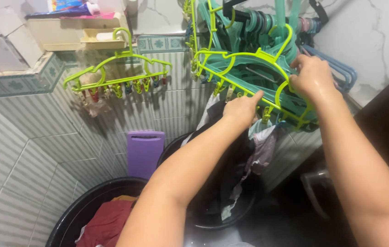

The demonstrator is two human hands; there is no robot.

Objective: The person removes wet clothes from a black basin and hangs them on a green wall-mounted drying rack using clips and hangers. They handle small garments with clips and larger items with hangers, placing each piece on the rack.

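A lime-green clip hanger (pixel 245 61) hangs at the upper middle among a bunch of teal and blue plastic hangers (pixel 267 27). My right hand (pixel 311 75) grips the hanger's right end near its hook. My left hand (pixel 242 110) reaches to the lower bar, its fingers at the pegs. Dark and pale garments (pixel 261 151) dangle from the pegs just below my left hand, over a black basin (pixel 215 215).
A second lime-green clip hanger (pixel 117 75) with coloured pegs hangs on the tiled wall at left. A purple board (pixel 145 153) leans against the wall. A black tub (pixel 73 217) at bottom left holds red and orange clothes (pixel 107 222). A cream shelf (pixel 71 32) sits top left.
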